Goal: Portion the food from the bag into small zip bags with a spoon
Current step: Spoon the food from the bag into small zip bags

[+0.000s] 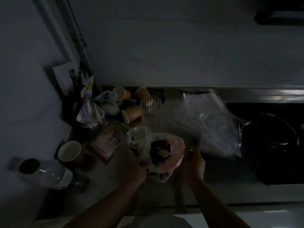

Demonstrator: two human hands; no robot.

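Two hands low on a dim bench (pixel 164 191); left hand (pixel 137 171) gripping the near edge of the pink bag (pixel 174 163), fingers buried in plastic; right hand (pixel 194 162) pinching the handle of a white spoon (pixel 162 153), bowl over dark food (pixel 158 148), kind unreadable; small zip bag (pixel 137 134) just behind, touching, contents unclear; clear bag pile (pixel 209 124) blurred to the right; paper cups (pixel 131 112) behind.
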